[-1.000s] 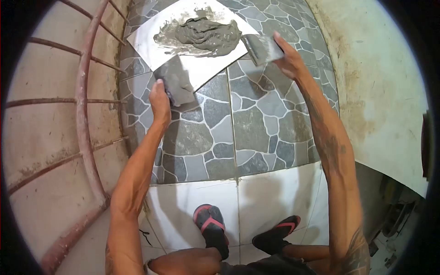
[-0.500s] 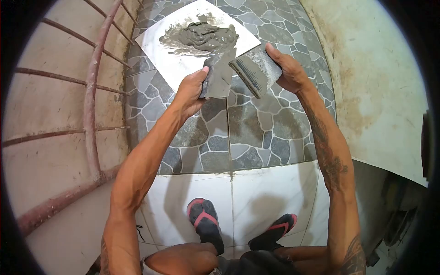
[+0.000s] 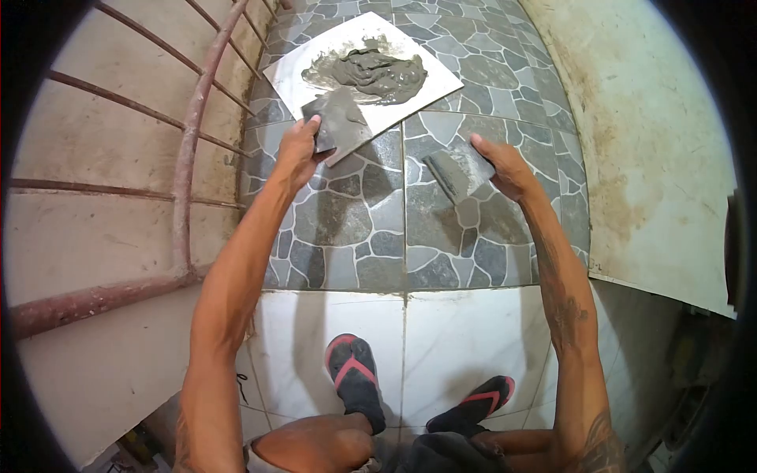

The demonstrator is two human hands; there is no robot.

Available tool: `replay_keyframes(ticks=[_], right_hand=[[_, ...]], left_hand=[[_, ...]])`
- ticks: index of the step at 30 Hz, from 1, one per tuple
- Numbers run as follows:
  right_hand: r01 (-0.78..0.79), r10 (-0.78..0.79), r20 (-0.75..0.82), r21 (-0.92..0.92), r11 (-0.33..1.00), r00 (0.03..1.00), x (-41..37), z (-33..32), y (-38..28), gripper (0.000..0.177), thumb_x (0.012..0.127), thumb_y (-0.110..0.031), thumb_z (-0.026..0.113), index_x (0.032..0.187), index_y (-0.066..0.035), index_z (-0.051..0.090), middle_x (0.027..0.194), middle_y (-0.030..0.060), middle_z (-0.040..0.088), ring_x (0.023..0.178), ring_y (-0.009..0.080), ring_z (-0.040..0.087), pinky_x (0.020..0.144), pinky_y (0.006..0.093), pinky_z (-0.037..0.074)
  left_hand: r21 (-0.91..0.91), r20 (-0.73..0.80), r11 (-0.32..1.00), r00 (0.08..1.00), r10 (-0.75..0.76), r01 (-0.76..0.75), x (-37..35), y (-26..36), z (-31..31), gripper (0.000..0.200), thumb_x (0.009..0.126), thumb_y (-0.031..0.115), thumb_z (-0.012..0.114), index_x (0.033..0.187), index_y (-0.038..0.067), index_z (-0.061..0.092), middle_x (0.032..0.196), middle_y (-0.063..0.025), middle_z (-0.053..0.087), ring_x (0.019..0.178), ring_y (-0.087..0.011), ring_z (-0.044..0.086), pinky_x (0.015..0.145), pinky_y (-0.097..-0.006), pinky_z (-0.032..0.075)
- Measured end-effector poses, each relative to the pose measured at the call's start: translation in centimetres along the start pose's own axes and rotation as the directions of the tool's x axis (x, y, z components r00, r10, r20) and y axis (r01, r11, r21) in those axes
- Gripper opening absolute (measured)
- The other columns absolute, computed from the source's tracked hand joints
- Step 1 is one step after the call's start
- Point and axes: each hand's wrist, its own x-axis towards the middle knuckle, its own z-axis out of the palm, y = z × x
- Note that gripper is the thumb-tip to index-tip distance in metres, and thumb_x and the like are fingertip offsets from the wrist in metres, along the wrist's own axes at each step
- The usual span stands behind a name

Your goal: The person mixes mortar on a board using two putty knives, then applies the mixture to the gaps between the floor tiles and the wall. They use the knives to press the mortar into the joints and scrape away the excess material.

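The head view has a white slab (image 3: 440, 83) at 12 o'clock, lying on a floor patterned like grey stones (image 3: 430, 229), with one corner pointing towards 12 o'clock. A wet, grey heap of mortar (image 3: 382, 77) sits on the slab, ridged on top and thinning to a smear towards its 9 o'clock side.

At about 11 o'clock, the left hand (image 3: 300, 150) pinches a flat, mortar-coated plate (image 3: 339, 118), thumb on the upper face and the other fingers curled beneath. This plate overlaps the slab's near left part in the view; whether the two touch, I cannot tell. At 2 o'clock, the right hand (image 3: 507, 167) pinches a scraper blade (image 3: 464, 169) by its outer side, thumb along the top, with some fingers hidden. Grey residue covers the blade, and a dark strip runs along its edge towards 8 o'clock. The blade is held above the stone-patterned floor, apart from the slab and from the plate, with a shadow below it.

A worn red railing (image 3: 189, 165) stands at 10 o'clock in front of a stained wall (image 3: 71, 158); another stained wall (image 3: 654, 142) rises between 2 and 3 o'clock. Pale floor tiles (image 3: 457, 331) begin nearer the person. On them, two dark sandals with red straps are worn over dark socks, one sandal (image 3: 355, 366) at 6 o'clock and the other (image 3: 487, 398) at 5 o'clock.
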Motion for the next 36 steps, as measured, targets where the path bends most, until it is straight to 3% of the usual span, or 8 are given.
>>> replay_keyframes(ticks=[2,3,11,18,25,31,34,36], right_hand=[[-0.003,0.007,-0.058,0.063,0.998,0.998,-0.7,-0.6,0.7,0.048,0.095,-0.044,0.061,0.105,0.003,0.067,0.096,0.0051,0.067,0.083,0.0134,0.062,0.077,0.0285,0.048],[0.011,-0.006,-0.056,0.091,0.996,0.998,-1.1,-0.9,1.3,0.048,0.096,-0.043,0.060,0.105,0.004,0.067,0.097,0.0054,0.068,0.083,0.0134,0.062,0.078,0.0285,0.048],[0.001,0.012,-0.051,0.246,0.969,0.999,-3.8,-0.9,3.9,0.045,0.099,-0.038,0.056,0.107,0.005,0.065,0.102,0.0080,0.069,0.088,0.0138,0.064,0.080,0.0296,0.049],[-0.018,0.034,-0.105,0.141,0.990,0.994,-6.3,-1.5,4.9,0.047,0.101,-0.041,0.050,0.109,0.004,0.063,0.099,0.0088,0.068,0.089,0.0160,0.065,0.081,0.0312,0.051],[0.020,-0.018,-0.025,0.115,0.993,1.000,-8.1,-2.2,5.0,0.054,0.100,-0.045,0.050,0.110,0.007,0.062,0.108,0.0137,0.065,0.101,0.0208,0.063,0.089,0.0338,0.051],[0.018,-0.018,0.011,0.048,0.999,1.000,-8.7,-1.8,4.0,0.055,0.100,-0.046,0.049,0.110,0.007,0.062,0.114,0.0170,0.065,0.103,0.0217,0.063,0.090,0.0338,0.051],[0.006,-0.007,0.015,0.032,0.999,1.000,-8.6,-1.5,4.0,0.055,0.100,-0.046,0.049,0.110,0.007,0.062,0.114,0.0172,0.065,0.103,0.0216,0.063,0.090,0.0336,0.051],[-0.010,0.010,0.006,0.017,1.000,1.000,-8.6,-1.5,3.9,0.055,0.100,-0.046,0.049,0.110,0.007,0.062,0.113,0.0170,0.065,0.102,0.0216,0.064,0.090,0.0335,0.051]], left_hand=[[0.107,-0.023,0.993,0.999,0.045,-0.043,2.7,-0.7,-2.3,0.015,0.101,0.021,0.052,0.111,0.009,0.053,0.102,-0.0039,0.062,0.084,-0.0150,0.061,0.070,-0.0370,0.056],[0.119,-0.013,0.991,0.998,0.066,-0.064,4.8,-1.5,-3.9,0.026,0.099,0.013,0.049,0.122,0.003,0.044,0.114,-0.0110,0.058,0.092,-0.0236,0.064,0.075,-0.0463,0.061],[0.243,-0.215,0.968,0.977,-0.010,0.063,12.2,-0.7,-6.3,0.022,0.100,0.012,0.047,0.121,0.007,0.047,0.109,-0.0103,0.061,0.089,-0.0240,0.065,0.067,-0.0427,0.060],[0.269,-0.234,0.955,0.970,-0.062,0.126,16.9,-0.9,-5.7,0.026,0.099,0.012,0.049,0.124,0.008,0.046,0.111,-0.0106,0.060,0.087,-0.0253,0.065,0.061,-0.0414,0.060],[0.240,-0.252,0.959,0.964,-0.091,0.153,20.6,-0.6,-1.4,0.022,0.100,0.012,0.051,0.121,0.008,0.046,0.104,-0.0099,0.060,0.087,-0.0220,0.063,0.069,-0.0399,0.061],[0.069,-0.216,0.995,0.975,-0.060,0.076,20.3,-1.7,0.0,0.020,0.100,0.010,0.049,0.120,0.007,0.046,0.106,-0.0111,0.060,0.091,-0.0250,0.063,0.074,-0.0429,0.062],[-0.019,-0.184,0.998,0.981,-0.061,0.059,20.3,-2.6,0.1,0.038,0.099,0.008,0.047,0.135,0.006,0.037,0.118,-0.0141,0.057,0.097,-0.0287,0.064,0.074,-0.0455,0.061],[-0.044,-0.187,0.998,0.981,-0.045,0.038,20.1,-2.8,0.3,0.039,0.099,0.007,0.047,0.136,0.006,0.036,0.118,-0.0143,0.057,0.097,-0.0288,0.064,0.075,-0.0462,0.061]])
